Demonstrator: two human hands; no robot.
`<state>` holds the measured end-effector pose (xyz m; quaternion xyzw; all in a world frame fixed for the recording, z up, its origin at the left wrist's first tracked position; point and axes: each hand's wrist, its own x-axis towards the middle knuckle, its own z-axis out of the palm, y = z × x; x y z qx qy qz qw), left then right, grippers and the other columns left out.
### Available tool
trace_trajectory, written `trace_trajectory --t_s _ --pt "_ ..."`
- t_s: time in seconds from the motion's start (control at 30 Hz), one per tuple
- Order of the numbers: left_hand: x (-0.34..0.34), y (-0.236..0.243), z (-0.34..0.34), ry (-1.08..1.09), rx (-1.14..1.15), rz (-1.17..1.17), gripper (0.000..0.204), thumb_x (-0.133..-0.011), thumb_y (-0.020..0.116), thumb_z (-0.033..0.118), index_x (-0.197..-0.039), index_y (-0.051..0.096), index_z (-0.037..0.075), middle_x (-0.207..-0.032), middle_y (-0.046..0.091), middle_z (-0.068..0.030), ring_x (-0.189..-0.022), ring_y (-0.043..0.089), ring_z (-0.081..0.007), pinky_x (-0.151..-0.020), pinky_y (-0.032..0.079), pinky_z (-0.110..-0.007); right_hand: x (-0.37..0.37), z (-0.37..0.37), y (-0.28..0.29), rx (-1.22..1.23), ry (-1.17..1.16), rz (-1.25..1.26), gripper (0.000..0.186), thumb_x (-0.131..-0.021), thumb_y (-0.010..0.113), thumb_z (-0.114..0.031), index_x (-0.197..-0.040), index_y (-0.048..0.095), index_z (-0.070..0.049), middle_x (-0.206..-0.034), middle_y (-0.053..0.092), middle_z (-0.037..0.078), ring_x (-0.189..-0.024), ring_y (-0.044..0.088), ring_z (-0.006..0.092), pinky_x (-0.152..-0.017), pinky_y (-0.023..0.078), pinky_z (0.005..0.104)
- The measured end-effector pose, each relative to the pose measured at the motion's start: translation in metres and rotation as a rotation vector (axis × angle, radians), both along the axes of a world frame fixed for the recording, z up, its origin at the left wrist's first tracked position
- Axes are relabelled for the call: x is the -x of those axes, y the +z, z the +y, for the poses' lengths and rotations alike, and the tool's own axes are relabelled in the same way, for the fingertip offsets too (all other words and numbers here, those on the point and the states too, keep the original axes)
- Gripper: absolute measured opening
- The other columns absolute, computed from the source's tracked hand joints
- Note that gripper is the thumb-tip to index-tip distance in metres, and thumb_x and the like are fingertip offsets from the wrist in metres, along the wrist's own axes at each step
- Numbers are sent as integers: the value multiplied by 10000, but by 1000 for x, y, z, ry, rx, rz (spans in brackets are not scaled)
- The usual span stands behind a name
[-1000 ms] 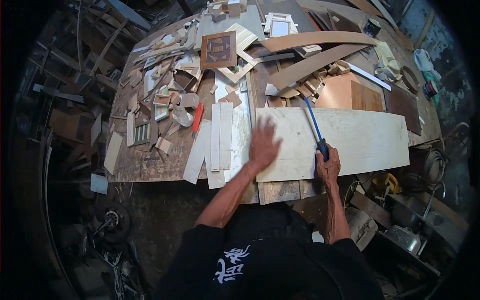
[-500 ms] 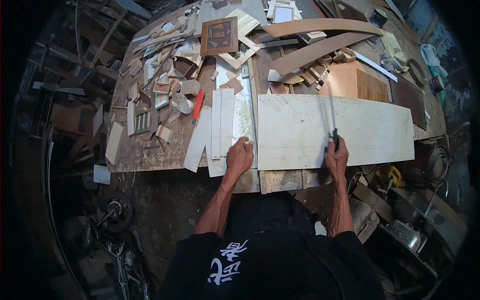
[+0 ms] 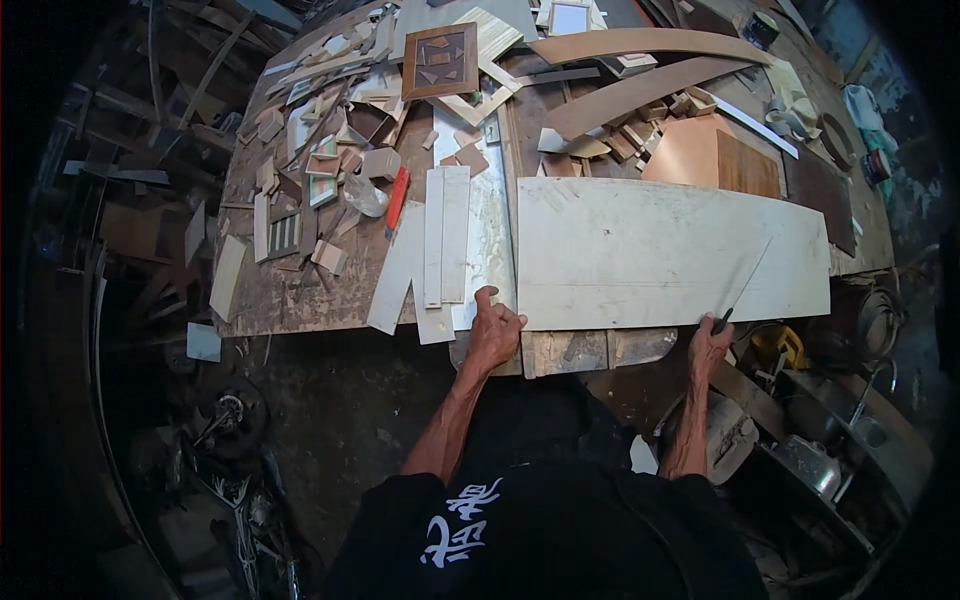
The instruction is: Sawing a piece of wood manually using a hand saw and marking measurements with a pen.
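Note:
A wide pale board [image 3: 640, 240] with a curved far edge and faint lines near its front lies at the table's front edge. At its left front corner is my left hand [image 3: 493, 332], thumb against the board's edge, index finger raised and apart; I see nothing in it. My right hand [image 3: 708, 343] is closed on a slim tool with a dark handle [image 3: 724, 320], at the board's front edge towards the right. A thin dark line runs from the handle over the board; whether it is shaft or shadow is unclear.
Narrow white strips [image 3: 446, 235] lie left of the board, beside a red tool [image 3: 397, 195]. Small wood offcuts cover the table's left. Behind stand a framed wooden panel [image 3: 440, 62] and curved brown strips [image 3: 650, 45]. A metal sink [image 3: 808, 462] sits below right.
My right hand has moved right and nearer to me with the slim tool, off the board's middle to its front edge. My left hand has shifted right to the board's corner, its fingers opening.

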<state>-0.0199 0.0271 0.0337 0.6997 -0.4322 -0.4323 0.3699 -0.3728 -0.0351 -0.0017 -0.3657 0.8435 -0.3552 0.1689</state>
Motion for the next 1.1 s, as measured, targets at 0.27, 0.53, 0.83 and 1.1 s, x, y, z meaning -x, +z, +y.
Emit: trace_trajectory --t_s 0.27,0.53,0.83,1.1 --pt "-21 -6 21 -24 -5 41 560 -805 611 83 -1230 256 8 -700 581 -93 -658 559 -163 -644 463 -307 -14 3 0 76 73 -69 282 -792 626 -185 -964 556 27 -846 612 130 -766 590 267 -707 465 383" --pt "-17 26 36 -63 -176 177 90 -847 573 49 -890 529 -16 -657 497 -5 -637 512 -80 -581 432 -237 -14 3 3 66 121 -136 295 -787 649 -200 -946 549 27 -793 584 97 -710 537 222 -689 443 362" --pt "-31 12 37 -71 -158 388 77 -853 543 27 -921 525 -4 -754 535 -26 -648 537 -84 -578 447 -231 -5 14 -2 108 138 -90 285 -839 601 -244 -932 552 21 -813 588 105 -738 548 222 -685 443 357" --pt "-54 10 31 94 -39 419 217 -876 511 71 -1073 527 -18 -803 556 -52 -670 564 -119 -607 493 -247 -26 56 8 160 140 -10 334 -889 564 -256 -1061 534 28 -904 604 106 -816 563 209 -745 455 330"
